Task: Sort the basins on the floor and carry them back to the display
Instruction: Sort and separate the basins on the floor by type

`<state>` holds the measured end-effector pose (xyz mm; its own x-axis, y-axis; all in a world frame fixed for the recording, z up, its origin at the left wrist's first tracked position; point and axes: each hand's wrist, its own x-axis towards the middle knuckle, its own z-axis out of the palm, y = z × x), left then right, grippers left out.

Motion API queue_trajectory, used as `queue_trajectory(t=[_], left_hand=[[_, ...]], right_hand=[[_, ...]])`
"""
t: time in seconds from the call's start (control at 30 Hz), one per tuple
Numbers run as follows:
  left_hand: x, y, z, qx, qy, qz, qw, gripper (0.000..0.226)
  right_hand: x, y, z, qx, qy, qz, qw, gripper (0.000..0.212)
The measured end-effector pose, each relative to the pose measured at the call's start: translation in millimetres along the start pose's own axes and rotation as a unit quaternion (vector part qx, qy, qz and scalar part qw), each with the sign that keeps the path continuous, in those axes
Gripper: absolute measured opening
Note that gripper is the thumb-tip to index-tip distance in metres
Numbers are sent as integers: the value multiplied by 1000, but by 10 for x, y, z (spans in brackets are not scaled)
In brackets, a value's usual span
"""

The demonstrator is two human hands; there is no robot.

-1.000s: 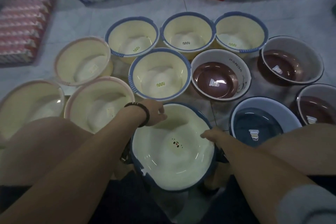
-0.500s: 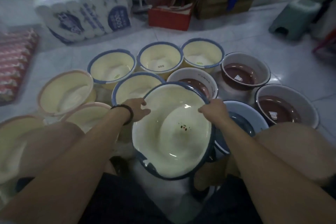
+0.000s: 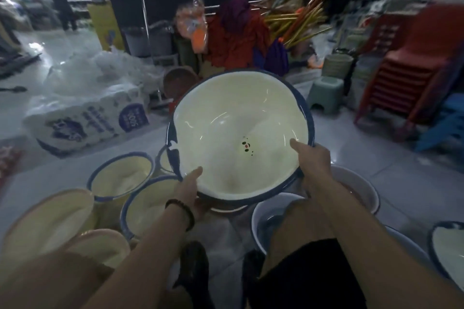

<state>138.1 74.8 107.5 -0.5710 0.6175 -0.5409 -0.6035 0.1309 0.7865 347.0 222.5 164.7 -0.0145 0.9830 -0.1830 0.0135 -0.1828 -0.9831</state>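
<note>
Cluttered shop floor, dim. Both hands, left hand (image 3: 191, 192) and right hand (image 3: 313, 162), clamp the big cream blue-rimmed enamel basin (image 3: 238, 135), lifted at 12 o'clock; rim-only grip might slip onto the floor basins (image 3: 120, 178).

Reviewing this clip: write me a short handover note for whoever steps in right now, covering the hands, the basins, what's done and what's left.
Left hand: grips the near-left rim of the big cream basin, thumb inside.
Right hand: grips its right rim.
That blue-rimmed basin is lifted and tilted toward the camera, above the others.
On the floor: blue-rimmed cream basins, pink-rimmed cream basins, a white basin.
Done: one basin picked up.
Left: carry it to the display, then sort and carry the others.
</note>
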Motion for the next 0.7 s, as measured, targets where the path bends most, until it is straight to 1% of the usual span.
queue_trajectory(t=[0.07, 0.1, 0.17, 0.2, 0.23, 0.3, 0.33, 0.4, 0.43, 0.47, 0.5, 0.53, 0.6, 0.67, 0.7], left_hand=[[105, 71, 245, 22, -10, 41, 999, 50], [85, 99, 406, 38, -14, 55, 998, 48], [118, 96, 787, 34, -40, 62, 997, 32], [103, 81, 1011, 40, -53, 54, 996, 28], [123, 50, 1242, 53, -71, 46, 995, 32], [226, -45, 1732, 91, -104, 32, 990, 51], [217, -115, 1989, 107, -132, 21, 985, 52], [50, -287, 2476, 131, -177, -21, 975, 47], [-120, -376, 2698, 150, -190, -37, 969, 39], [-203, -484, 2896, 165, -205, -47, 963, 32], [-258, -576, 3076, 179, -224, -49, 957, 30], [-327, -649, 3230, 197, -252, -50, 946, 34], [-135, -880, 3540, 244, -290, -29, 925, 54], [77, -1074, 3824, 301, -297, 11, 906, 71], [63, -1111, 3933, 315, -300, 31, 900, 73]], right_hand=[[101, -196, -252, 46, -9, 10, 999, 12], [153, -277, -399, 73, -11, 12, 997, 15], [238, -380, -753, 120, -2, 12, 993, 21], [255, -399, -943, 129, 5, 14, 992, 22], [245, -410, -1134, 132, 11, 16, 991, 23], [179, -411, -1537, 137, 17, 21, 990, 23], [140, -417, -1759, 136, 22, 21, 990, 23], [63, -432, -2250, 128, 52, 12, 990, 24], [20, -442, -2508, 124, 75, 9, 989, 25], [-31, -455, -2754, 120, 99, 10, 988, 25], [-78, -469, -2988, 115, 123, 15, 986, 26], [-132, -484, -3203, 110, 147, 22, 983, 27], [-225, -495, -3580, 102, 195, 30, 975, 34], [-308, -457, -3903, 85, 248, 24, 965, 38], [-340, -414, -4035, 77, 272, 21, 959, 38]])
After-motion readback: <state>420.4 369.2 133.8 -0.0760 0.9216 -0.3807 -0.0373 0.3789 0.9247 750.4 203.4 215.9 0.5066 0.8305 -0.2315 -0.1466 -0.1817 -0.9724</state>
